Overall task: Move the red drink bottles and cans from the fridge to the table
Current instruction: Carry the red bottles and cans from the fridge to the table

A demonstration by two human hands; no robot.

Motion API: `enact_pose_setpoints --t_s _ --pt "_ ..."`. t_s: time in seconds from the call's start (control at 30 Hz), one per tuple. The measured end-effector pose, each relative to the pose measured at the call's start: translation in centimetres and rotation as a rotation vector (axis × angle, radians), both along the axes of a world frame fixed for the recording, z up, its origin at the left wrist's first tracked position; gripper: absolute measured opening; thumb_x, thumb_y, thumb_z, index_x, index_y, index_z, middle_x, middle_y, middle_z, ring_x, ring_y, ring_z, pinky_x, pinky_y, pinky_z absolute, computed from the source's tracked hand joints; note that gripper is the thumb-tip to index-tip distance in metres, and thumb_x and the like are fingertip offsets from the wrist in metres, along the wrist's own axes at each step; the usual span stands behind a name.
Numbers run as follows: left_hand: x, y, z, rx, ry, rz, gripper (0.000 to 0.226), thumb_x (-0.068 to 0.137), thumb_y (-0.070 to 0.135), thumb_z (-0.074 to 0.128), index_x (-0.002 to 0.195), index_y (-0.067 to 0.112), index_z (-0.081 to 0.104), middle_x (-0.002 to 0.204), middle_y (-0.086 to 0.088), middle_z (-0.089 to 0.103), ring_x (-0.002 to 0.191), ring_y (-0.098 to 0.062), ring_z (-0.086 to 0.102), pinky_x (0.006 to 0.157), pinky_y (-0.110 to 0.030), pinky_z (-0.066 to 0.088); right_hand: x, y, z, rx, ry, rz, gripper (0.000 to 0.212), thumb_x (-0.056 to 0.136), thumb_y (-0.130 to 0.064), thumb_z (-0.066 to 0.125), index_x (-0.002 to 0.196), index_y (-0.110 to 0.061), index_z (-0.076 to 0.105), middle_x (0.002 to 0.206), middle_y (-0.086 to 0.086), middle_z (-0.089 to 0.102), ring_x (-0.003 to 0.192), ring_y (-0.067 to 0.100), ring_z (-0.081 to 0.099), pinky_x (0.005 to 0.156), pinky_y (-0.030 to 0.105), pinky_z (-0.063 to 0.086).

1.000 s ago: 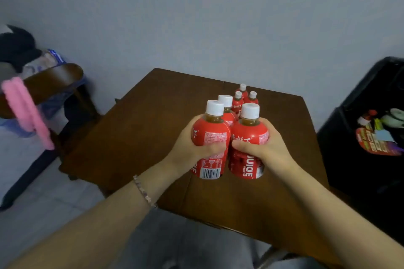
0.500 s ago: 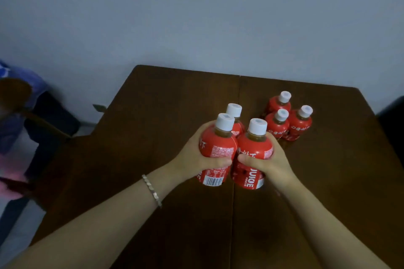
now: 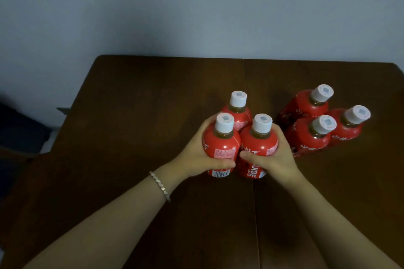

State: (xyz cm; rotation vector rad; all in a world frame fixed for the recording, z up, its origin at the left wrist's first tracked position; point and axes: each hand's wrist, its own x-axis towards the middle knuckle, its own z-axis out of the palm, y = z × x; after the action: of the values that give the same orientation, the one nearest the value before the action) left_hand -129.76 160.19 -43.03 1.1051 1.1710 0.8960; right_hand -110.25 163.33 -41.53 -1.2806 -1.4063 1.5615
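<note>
- Head view, set against a second ago: the chair with the pink cloth and the black bin have left the frame. The brown table [image 3: 142, 116] now fills the lower picture.
- The grip is unchanged. The left hand [image 3: 197, 157] stays wrapped round the left bottle [image 3: 220, 144], thumb across its label. The right hand [image 3: 277, 157] stays wrapped round the right bottle [image 3: 258, 144].
- A rear bottle [image 3: 237, 113] sits wedged behind these two, touching both.
- This held cluster is over the middle of the table; whether the bases touch the wood cannot be told.
- The three standing bottles [image 3: 310, 137] rest on the table just beside the right hand, touching one another. They show larger and further right than half a second ago. All are red with white caps.
- A silver bracelet [image 3: 159, 185] circles the left wrist.
- A seam [image 3: 254, 203] runs down the tabletop from the far edge, passing under the cluster.
- A plain grey-blue wall [image 3: 196, 6] stands behind the table.
- A dark shape [image 3: 17, 133] at the left edge is too dim to name.
</note>
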Motion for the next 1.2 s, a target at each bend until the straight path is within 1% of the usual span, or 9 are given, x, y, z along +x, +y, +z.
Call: enact_pose_setpoints --t_s 0.13,0.27,0.33,0.53,0.67,0.87,0.97,1.1,1.2 --pt "-0.1 -0.4 -2.4 0.057 0.121 -0.024 0.108 0.054 -0.006 0.086 0.135 0.036 0.029 0.138 0.014 0.043 0.127 0.0 0.047 0.1 -0.019 0.042 0.2 -0.8 -0.9 0.06 -0.075 -0.015 0.079 0.048 0.001 0.088 0.109 -0.03 0.047 0.109 -0.006 0.058 0.091 -0.006 0.064 0.072 0.01 0.051" --pt "0.7 -0.2 -2.5 0.159 0.34 0.14 0.103 0.042 0.037 0.09 0.124 0.062 0.033 0.133 0.022 0.03 0.129 -0.012 0.043 0.108 -0.033 0.039 -0.7 -1.4 -1.2 0.084 -0.245 -0.201 0.077 0.051 -0.028 0.091 0.111 -0.039 0.045 0.12 -0.006 0.048 0.107 0.005 0.055 0.094 0.025 0.049" --pt "1.0 0.1 -1.8 0.131 0.427 0.189 0.098 0.042 0.033 0.093 0.119 0.054 0.037 0.117 0.022 0.031 0.118 -0.008 0.048 0.103 -0.025 0.041 -1.0 -1.3 -0.8 0.07 -0.415 -0.285 0.079 0.058 -0.038 0.086 0.125 -0.033 0.044 0.122 -0.003 0.039 0.109 0.009 0.046 0.097 0.028 0.042" --pt "2.0 1.7 -1.0 0.013 0.5 0.269 0.092 0.049 0.028 0.092 0.128 0.026 0.044 0.126 -0.001 0.044 0.093 0.008 0.038 0.087 -0.009 0.031 -1.6 0.2 0.5 0.151 -0.66 -0.332 0.076 0.069 -0.057 0.071 0.133 -0.024 0.046 0.118 0.0 0.05 0.107 0.018 0.057 0.086 0.028 0.045" --pt "1.7 2.9 -0.5 -0.105 0.478 0.304 0.086 0.054 0.024 0.091 0.127 0.022 0.046 0.13 -0.007 0.04 0.104 -0.007 0.041 0.092 -0.017 0.031 -1.7 -0.3 0.9 0.248 -0.853 -0.279 0.079 0.068 -0.061 0.069 0.133 -0.021 0.048 0.127 0.003 0.046 0.109 0.022 0.057 0.083 0.036 0.051" --pt "2.1 3.3 -0.9 -0.158 0.456 0.316 0.089 0.053 0.029 0.091 0.13 0.021 0.046 0.13 -0.004 0.044 0.106 -0.009 0.046 0.098 -0.023 0.036 -1.8 -0.2 0.4 0.569 -0.861 -0.334 0.069 0.064 -0.049 0.08 0.115 -0.006 0.062 0.113 0.008 0.064 0.095 0.024 0.067 0.063 0.03 0.053" --pt "3.0 3.5 -1.4 -0.191 0.41 0.358 0.097 0.048 0.029 0.092 0.131 0.02 0.043 0.132 -0.009 0.049 0.115 -0.022 0.055 0.103 -0.039 0.043 -2.3 -0.1 -0.1 0.461 -0.832 -0.352 0.072 0.071 -0.044 0.076 0.129 -0.008 0.051 0.132 0.008 0.053 0.108 0.027 0.061 0.07 0.035 0.053" --pt "3.9 4.7 -1.2 -0.212 0.479 0.348 0.087 0.061 0.021 0.087 0.134 0.009 0.041 0.134 -0.014 0.049 0.119 -0.028 0.053 0.103 -0.037 0.042 -3.2 -0.2 0.0 0.261 -0.866 -0.338 0.077 0.089 -0.034 0.06 0.149 -0.013 0.018 0.153 0.01 0.023 0.118 0.033 0.054 0.086 0.04 0.049" --pt "4.3 4.6 -0.4 -0.239 0.578 0.287 0.076 0.077 0.017 0.075 0.139 0.004 0.034 0.136 -0.016 0.049 0.122 -0.031 0.051 0.102 -0.04 0.043 -2.9 -0.6 0.5 0.041 -0.927 -0.232 0.074 0.095 -0.01 0.045 0.15 -0.008 -0.005 0.155 0.013 0.013 0.116 0.033 0.055 0.089 0.037 0.047"
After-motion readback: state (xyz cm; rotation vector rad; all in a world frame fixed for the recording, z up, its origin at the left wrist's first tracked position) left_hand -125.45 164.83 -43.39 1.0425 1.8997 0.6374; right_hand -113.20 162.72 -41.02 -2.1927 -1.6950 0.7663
